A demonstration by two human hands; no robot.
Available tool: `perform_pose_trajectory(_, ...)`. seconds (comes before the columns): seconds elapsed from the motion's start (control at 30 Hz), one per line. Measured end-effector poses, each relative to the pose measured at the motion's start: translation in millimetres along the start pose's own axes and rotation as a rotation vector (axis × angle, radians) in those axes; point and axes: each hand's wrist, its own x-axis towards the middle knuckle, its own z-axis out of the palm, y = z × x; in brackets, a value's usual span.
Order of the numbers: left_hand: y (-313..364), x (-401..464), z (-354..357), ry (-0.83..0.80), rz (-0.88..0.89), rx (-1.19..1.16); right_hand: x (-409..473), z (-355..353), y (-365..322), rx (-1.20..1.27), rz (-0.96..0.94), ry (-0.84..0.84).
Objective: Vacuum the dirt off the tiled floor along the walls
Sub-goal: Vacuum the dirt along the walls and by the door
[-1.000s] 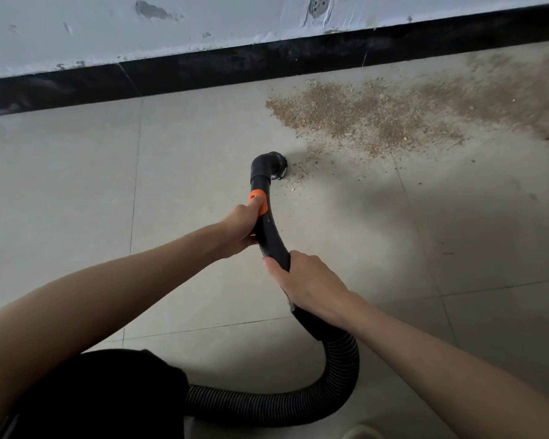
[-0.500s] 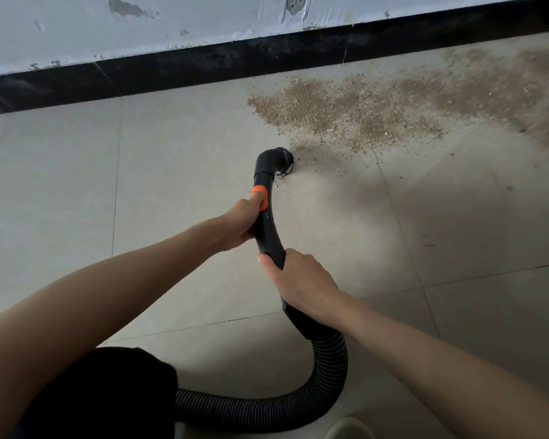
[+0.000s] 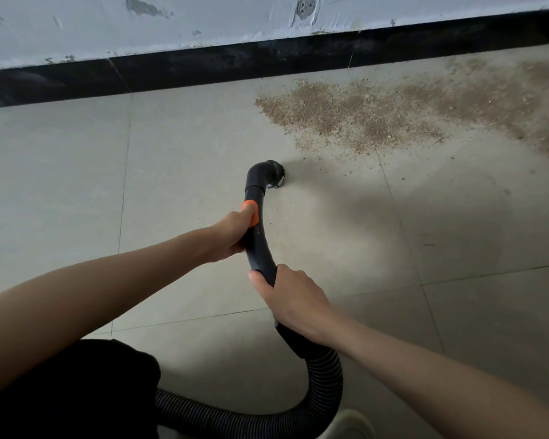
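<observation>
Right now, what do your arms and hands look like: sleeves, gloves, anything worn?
Both forearms are bare to the frame's edge: no sleeves in view. The left hand and right hand wear no gloves, rings, watch or bands that I can see.

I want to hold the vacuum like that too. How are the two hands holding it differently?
The left hand grips the black tube high up, right at the orange band, nearer the nozzle. The right hand grips lower down, where the tube meets the ribbed hose. The left hand comes from the side; the right hand wraps over the top. Both curl firmly round the tube.
</observation>
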Motion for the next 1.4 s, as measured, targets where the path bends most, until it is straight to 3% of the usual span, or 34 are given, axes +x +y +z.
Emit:
perform_pose_trajectory(0.3, 6, 5, 28, -0.096, 0.038, 0.104, -7, -6, 10, 0.011, 0.088, 0.064)
perform_pose_trajectory(0.43, 3, 5, 16, -0.112, 0.017, 0.031, -8, -2, 3, 0.013, 0.067, 0.035)
perform_pose_trajectory(0.53, -3, 3, -5, -0.072, -0.002, -0.017, -9, 6, -7, -0.019, 0.016, -0.007)
perform_pose_trajectory(0.8, -20, 1, -53, 0.178, 0.003, 0.122, -13, 23, -24, -0.129, -0.106, -0.147)
perform_pose_trajectory(1.2, -17, 5, -11, 0.057, 0.052, 0.151, -13, 19, -6, -0.098, 0.004, -0.049)
perform_pose_trajectory(1.4, -12, -1, -27, 0.099, 0.063, 0.08, -7, 11, -8, 0.035, -0.064, -0.12)
